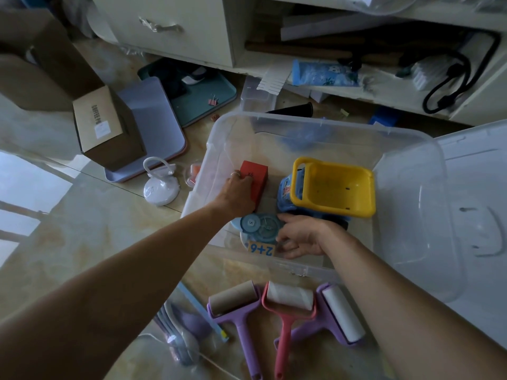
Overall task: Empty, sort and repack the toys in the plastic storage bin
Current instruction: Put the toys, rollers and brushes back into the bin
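Observation:
A clear plastic storage bin [411,174] stands on the floor. Inside it sit a red box [256,178], a blue toy truck with a yellow tipper [333,185], and a blue round toy [259,227] with an orange "2+6" card [262,249] under it. My left hand [237,192] reaches into the bin and grips the red box at its near left side. My right hand [297,237] is inside the bin too, fingers curled on the right edge of the blue round toy, just in front of the truck.
The bin's clear lid [477,215] lies to the right. Three lint rollers [285,311] lie on the floor in front of the bin. A white round holder [160,187], a cardboard box [107,127] on a purple tray, and a cabinet [175,26] lie behind.

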A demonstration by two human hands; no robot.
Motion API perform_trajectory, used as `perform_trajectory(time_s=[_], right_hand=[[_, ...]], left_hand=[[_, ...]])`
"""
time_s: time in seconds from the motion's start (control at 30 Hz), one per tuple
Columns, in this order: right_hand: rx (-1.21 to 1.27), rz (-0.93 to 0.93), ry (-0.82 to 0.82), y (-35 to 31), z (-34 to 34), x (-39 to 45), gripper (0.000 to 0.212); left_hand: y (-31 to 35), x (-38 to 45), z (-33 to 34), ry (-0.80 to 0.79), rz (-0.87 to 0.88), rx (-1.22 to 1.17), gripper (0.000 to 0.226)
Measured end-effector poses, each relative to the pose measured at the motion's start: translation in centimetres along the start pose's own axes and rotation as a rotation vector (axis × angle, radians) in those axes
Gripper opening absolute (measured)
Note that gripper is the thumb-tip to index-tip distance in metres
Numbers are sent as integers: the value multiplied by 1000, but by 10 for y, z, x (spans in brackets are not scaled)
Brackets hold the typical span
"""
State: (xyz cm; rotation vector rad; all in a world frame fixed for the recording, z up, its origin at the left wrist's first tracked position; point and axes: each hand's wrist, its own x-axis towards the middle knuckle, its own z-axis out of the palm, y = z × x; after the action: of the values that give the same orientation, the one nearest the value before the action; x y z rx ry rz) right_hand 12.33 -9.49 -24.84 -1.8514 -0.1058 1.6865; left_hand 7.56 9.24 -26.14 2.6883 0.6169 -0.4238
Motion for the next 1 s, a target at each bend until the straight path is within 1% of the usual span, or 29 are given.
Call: perform_trajectory(time_s=[0.07,0.13,0.23,0.27,0.33,0.4,0.5,0.6,0.67,0.73,0.83,0.9,1.0], right_hand=[[-14,-3,1,-1,1,0,49],[-20,-4,0,-1,1,-1,50],[-29,11,2,-1,2,-1,45],[-32,17,-1,-1,2,0,46],[-23,27,-13,1,2,1,48],[-13,32,-20,1,2,2,47],[-10,38,-20,0,2,3,53],[9,48,-20,0,3,3,59],[18,52,-23,0,5,2,54],[33,46,-29,0,6,1,48],[91,33,-41,-2,6,0,41],[126,31,-59,-4,7,0,32],[156,13,-59,-6,7,0,33]], left_hand=[[3,1,0,41,-50,-21,54],[9,2,-1,74,-108,-23,67],[16,7,2,102,-179,40,87],[18,8,3,100,-195,55,90],[21,12,3,88,-198,48,90],[24,12,3,66,-152,57,91],[28,11,7,61,-64,95,78],[31,14,10,63,77,151,69],[35,15,9,64,204,266,69],[36,15,8,96,281,379,72],[28,18,8,170,303,422,68],[21,19,7,201,279,372,61],[12,18,6,184,214,278,61]])
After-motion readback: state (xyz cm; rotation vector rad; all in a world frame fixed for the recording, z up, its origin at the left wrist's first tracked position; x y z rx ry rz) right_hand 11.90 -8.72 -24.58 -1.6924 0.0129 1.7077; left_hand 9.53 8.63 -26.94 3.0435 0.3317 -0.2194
